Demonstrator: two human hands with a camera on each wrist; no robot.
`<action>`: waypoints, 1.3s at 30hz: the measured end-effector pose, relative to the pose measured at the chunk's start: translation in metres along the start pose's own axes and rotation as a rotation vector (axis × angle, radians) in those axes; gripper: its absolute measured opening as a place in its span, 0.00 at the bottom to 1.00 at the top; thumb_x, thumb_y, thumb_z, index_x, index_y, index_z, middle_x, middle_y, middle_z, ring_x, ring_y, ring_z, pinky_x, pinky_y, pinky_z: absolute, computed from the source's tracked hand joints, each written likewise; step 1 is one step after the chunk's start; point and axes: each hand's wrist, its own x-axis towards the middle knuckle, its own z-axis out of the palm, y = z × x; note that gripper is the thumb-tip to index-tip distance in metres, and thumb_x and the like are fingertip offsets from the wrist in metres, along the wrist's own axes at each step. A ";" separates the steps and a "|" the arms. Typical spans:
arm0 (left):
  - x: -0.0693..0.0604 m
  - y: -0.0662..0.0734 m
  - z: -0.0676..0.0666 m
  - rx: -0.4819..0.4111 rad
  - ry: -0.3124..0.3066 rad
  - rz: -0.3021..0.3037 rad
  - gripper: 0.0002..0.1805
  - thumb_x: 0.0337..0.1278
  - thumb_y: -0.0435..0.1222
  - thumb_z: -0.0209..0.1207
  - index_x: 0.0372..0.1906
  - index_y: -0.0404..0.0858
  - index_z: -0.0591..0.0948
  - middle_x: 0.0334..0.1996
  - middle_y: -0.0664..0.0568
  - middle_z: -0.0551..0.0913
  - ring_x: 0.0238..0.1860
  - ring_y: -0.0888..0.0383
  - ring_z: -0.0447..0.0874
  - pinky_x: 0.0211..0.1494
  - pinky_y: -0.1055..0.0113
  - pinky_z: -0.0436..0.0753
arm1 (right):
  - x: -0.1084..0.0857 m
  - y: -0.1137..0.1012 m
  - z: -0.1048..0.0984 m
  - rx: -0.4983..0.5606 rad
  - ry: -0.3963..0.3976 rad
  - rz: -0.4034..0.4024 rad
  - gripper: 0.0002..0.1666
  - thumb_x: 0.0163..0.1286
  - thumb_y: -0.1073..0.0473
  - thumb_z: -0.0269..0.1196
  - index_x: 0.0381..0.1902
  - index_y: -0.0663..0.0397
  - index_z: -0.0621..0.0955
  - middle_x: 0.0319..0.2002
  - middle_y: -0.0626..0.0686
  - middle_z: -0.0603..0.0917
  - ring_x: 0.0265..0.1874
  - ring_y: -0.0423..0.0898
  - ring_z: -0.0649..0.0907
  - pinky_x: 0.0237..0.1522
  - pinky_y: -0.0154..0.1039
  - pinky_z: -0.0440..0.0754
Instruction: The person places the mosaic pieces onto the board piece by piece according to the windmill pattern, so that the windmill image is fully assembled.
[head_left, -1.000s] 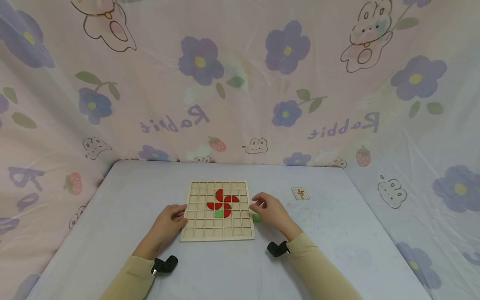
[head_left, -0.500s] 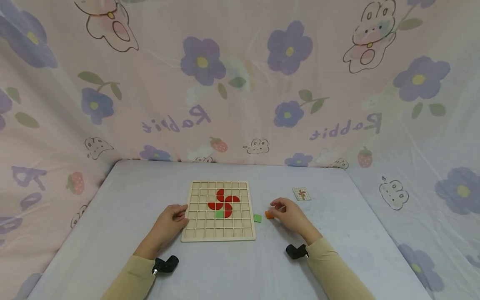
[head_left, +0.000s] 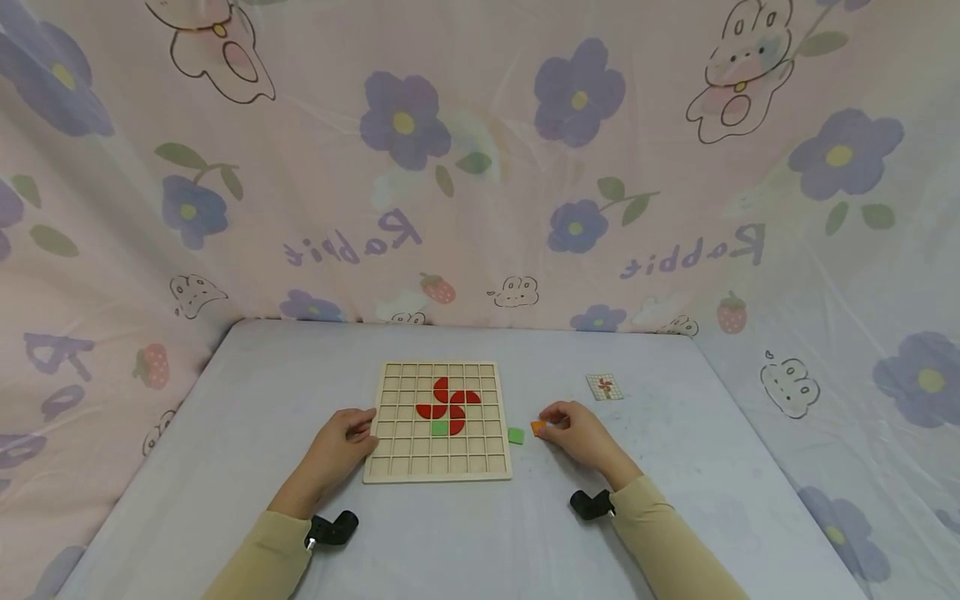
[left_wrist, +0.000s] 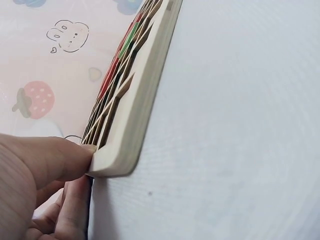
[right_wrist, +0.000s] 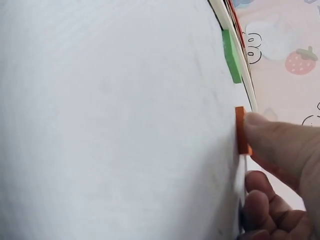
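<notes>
A square wooden grid board (head_left: 397,454) lies on the table, with several red quarter-round tiles (head_left: 466,398) forming a pinwheel and one green square tile (head_left: 438,428) in its cells. At the board's left side, my left hand (head_left: 337,446) holds the edge, thumb on the rim in the left wrist view. My right hand (head_left: 581,435) is to the right of the board and pinches an orange tile (right_wrist: 242,131) between thumb and forefinger, at the table surface. Between that tile and the board lies a loose green square tile (head_left: 516,436), flat beside the board's right edge.
A small pattern card (head_left: 604,387) with a printed grid and a red pinwheel lies at the back right of the white-covered table (head_left: 285,358). Behind the table hangs a printed curtain (head_left: 480,208), which also runs along both sides. Each wrist wears a black camera mount (head_left: 333,528).
My right hand has moved right, from the board's right edge to the orange tile, uncovering the loose green tile. My left hand keeps its place on the board.
</notes>
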 end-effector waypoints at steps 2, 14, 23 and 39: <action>0.000 0.000 0.000 -0.002 -0.001 0.003 0.27 0.57 0.27 0.61 0.63 0.28 0.73 0.56 0.39 0.69 0.53 0.51 0.72 0.52 0.73 0.77 | 0.000 0.000 0.000 -0.011 0.003 -0.002 0.15 0.60 0.51 0.71 0.43 0.47 0.84 0.41 0.47 0.80 0.35 0.43 0.76 0.39 0.41 0.76; 0.000 -0.002 0.001 0.004 0.000 0.004 0.27 0.57 0.27 0.61 0.63 0.28 0.72 0.57 0.39 0.70 0.54 0.50 0.72 0.52 0.72 0.77 | -0.001 0.000 0.002 -0.031 0.014 0.020 0.13 0.61 0.52 0.70 0.41 0.48 0.82 0.41 0.49 0.78 0.34 0.45 0.75 0.38 0.41 0.75; 0.000 -0.004 0.001 0.007 -0.001 0.023 0.27 0.58 0.28 0.61 0.64 0.28 0.72 0.57 0.39 0.69 0.55 0.50 0.72 0.53 0.72 0.77 | -0.005 -0.002 0.004 -0.048 0.024 -0.024 0.13 0.61 0.54 0.70 0.39 0.49 0.77 0.36 0.48 0.77 0.31 0.45 0.74 0.34 0.40 0.74; 0.001 -0.004 0.001 0.020 -0.003 0.033 0.27 0.59 0.28 0.60 0.64 0.29 0.72 0.58 0.40 0.69 0.55 0.51 0.72 0.53 0.72 0.77 | -0.005 -0.011 0.005 0.128 0.008 -0.037 0.04 0.68 0.57 0.64 0.39 0.47 0.80 0.35 0.47 0.81 0.32 0.46 0.77 0.33 0.40 0.77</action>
